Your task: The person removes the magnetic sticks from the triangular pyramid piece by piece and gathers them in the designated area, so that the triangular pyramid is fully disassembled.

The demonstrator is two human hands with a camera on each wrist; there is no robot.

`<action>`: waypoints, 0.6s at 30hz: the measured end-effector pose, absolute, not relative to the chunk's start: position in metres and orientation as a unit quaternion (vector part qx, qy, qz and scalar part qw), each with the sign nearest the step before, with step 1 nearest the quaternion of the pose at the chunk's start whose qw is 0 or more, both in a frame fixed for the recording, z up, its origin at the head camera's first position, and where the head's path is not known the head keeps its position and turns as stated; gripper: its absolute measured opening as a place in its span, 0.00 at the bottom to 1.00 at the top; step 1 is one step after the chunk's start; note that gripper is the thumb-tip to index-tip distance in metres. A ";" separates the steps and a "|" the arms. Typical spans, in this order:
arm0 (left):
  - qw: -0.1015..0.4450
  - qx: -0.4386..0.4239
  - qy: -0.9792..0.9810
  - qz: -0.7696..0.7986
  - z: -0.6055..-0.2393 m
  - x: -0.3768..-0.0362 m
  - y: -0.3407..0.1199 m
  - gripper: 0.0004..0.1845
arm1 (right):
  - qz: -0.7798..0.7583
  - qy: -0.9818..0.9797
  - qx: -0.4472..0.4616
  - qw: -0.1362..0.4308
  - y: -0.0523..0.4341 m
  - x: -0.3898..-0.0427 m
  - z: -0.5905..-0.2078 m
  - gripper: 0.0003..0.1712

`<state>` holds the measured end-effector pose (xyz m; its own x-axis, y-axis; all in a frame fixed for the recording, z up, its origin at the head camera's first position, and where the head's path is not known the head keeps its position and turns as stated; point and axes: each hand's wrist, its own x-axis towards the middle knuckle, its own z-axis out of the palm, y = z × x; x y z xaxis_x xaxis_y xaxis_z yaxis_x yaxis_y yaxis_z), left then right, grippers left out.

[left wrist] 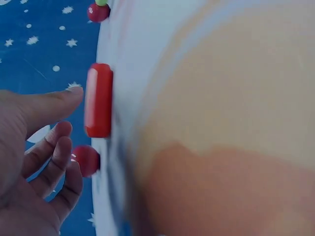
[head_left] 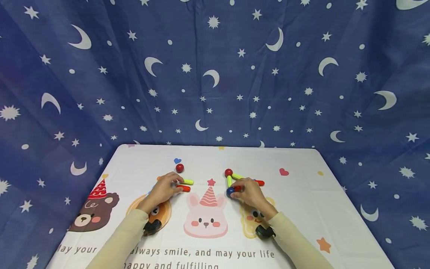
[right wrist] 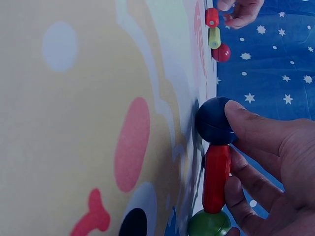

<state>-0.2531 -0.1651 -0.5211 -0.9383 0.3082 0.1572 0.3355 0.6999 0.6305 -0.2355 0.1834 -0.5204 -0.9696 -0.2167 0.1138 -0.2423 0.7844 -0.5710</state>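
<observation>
My right hand [head_left: 250, 192] pinches a blue ball [right wrist: 214, 120] between thumb and fingers. A red rod [right wrist: 216, 178] joins that ball to a green ball [right wrist: 209, 224], seen in the right wrist view. In the head view, a yellow-green rod [head_left: 229, 181] runs from the blue ball up to a red ball [head_left: 228, 172]; a second yellow-green rod [head_left: 237, 176] leads right from it. Fingers hide part of this group. My left hand [head_left: 164, 190] hovers beside a loose red rod [left wrist: 99, 101] and a yellow-green rod [head_left: 188, 182], its fingers spread and apart from the red one.
A single red ball [head_left: 179, 168] lies beyond my left hand. Another red rod end [head_left: 259, 183] shows past my right hand. The white printed tablecloth [head_left: 285, 160] meets a blue star-and-moon curtain [head_left: 215, 101] at the table's far edge.
</observation>
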 end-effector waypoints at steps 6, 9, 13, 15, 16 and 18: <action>0.040 -0.203 -0.908 -0.364 -0.509 -0.248 -0.153 0.11 | 0.303 -0.946 0.118 0.018 0.182 -0.234 -0.519 0.19; 0.039 -0.215 -0.898 -0.382 -0.505 -0.246 -0.145 0.11 | 0.299 -0.947 0.115 0.011 0.181 -0.234 -0.518 0.19; 0.026 -0.223 -0.883 -0.413 -0.503 -0.245 -0.135 0.11 | 0.301 -0.947 0.113 0.005 0.181 -0.234 -0.516 0.19; 0.020 -0.226 -0.875 -0.427 -0.503 -0.245 -0.130 0.12 | 0.305 -0.946 0.113 0.007 0.182 -0.234 -0.515 0.19; 0.017 -0.228 -0.873 -0.432 -0.503 -0.245 -0.127 0.12 | 0.307 -0.945 0.114 0.008 0.183 -0.234 -0.515 0.19; 0.013 -0.233 -0.868 -0.439 -0.505 -0.245 -0.121 0.12 | 0.309 -0.944 0.116 0.010 0.186 -0.233 -0.515 0.19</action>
